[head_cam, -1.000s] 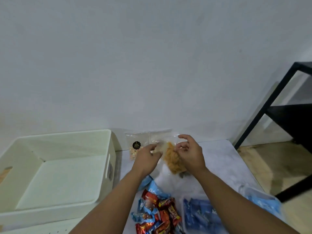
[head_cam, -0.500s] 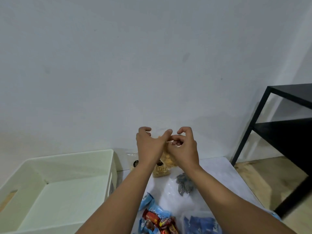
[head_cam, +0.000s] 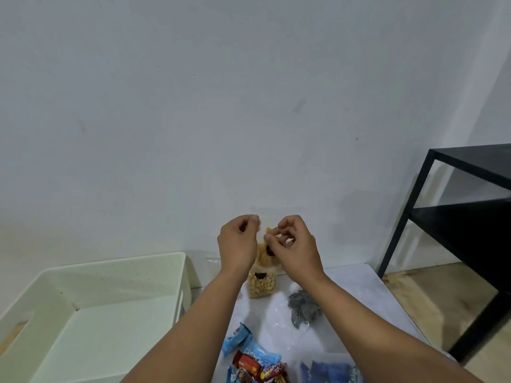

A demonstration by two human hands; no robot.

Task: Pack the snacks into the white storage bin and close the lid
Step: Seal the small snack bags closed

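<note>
A clear bag of orange-brown snacks point(head_cam: 265, 251) is held up above the far edge of the surface point(head_cam: 356, 294), between the two hands. Its top edge is pinched by the left hand point(head_cam: 239, 246) and by the right hand point(head_cam: 297, 246), fingers curled on both. Whether the bag mouth is being sealed or only gripped cannot be told. The white bin point(head_cam: 91, 302) stands open at the left edge of the surface; nothing is seen inside it, and no lid is in view. Left on the surface: a bag of peanuts point(head_cam: 261, 286) below the hands, a bag of dark spiral pieces point(head_cam: 302, 312), and blue and red wrapped bars point(head_cam: 255, 360) at the near edge. Step judged: first snack lifted, packing hardly begun. Next move calls for the held bag to be carried left over the bin rim and lowered in.
</note>
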